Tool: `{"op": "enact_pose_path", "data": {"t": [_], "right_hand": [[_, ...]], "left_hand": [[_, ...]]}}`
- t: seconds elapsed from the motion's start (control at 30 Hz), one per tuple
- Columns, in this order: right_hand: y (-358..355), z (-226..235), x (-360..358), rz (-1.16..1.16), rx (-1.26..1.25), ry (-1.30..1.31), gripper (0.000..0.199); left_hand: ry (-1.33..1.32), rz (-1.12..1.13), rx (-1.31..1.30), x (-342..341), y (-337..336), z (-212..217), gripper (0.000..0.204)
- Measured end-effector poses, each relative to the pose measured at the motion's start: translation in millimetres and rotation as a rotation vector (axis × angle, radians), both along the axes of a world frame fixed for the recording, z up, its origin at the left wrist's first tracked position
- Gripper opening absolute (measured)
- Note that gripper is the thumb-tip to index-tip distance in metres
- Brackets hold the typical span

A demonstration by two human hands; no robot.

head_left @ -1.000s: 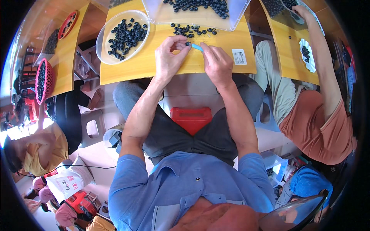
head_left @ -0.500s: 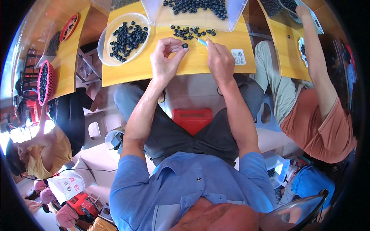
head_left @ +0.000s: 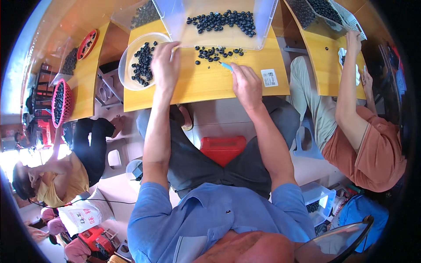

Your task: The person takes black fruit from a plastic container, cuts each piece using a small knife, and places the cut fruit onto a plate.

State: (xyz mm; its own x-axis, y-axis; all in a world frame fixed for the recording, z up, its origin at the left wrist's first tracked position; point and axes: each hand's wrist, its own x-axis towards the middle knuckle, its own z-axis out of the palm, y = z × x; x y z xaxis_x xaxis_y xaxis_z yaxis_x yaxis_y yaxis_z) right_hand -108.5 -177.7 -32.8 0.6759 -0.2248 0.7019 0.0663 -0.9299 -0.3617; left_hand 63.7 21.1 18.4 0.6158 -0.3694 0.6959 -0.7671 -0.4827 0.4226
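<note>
On the yellow worktop (head_left: pixel 206 85), dark berries (head_left: pixel 141 70) lie in a round tub (head_left: pixel 124 65) at left, with more of them in a clear bin (head_left: pixel 175 26) beyond and loose berries (head_left: pixel 216 58) just before the bin. Left hand (head_left: pixel 165 65): over the tub's right rim, blurred; fingers appear partly bent, and whether they hold anything cannot be told. Right hand (head_left: pixel 247 85): closed on a thin blue tool (head_left: pixel 226 66), tip toward the loose berries, touching none that can be made out.

Hazards, as judged: the tub appears to reach the worktop's left edge, so a knock from the left hand could tip it and spill its contents. Round berries lying uncontained could roll off the near edge if brushed by the right wrist. The tool's tip, if pointed, could prick the left hand should attention lapse when both hands come together.
</note>
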Motion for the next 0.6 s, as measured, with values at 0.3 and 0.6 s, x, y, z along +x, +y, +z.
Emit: {"op": "enact_pose_path", "data": {"t": [0.3, 0.6], "right_hand": [[-2.0, -4.1, 5.3, -0.001, 0.034, -0.079, 0.020], [-1.7, 0.6, 1.0, -0.017, 0.118, -0.026, 0.018]], "left_hand": [[0.163, -0.014, 0.265, 73.8, -98.5, -30.5, 0.028], [0.305, 0.100, 0.447, 67.2, -97.5, -18.1, 0.028]]}}
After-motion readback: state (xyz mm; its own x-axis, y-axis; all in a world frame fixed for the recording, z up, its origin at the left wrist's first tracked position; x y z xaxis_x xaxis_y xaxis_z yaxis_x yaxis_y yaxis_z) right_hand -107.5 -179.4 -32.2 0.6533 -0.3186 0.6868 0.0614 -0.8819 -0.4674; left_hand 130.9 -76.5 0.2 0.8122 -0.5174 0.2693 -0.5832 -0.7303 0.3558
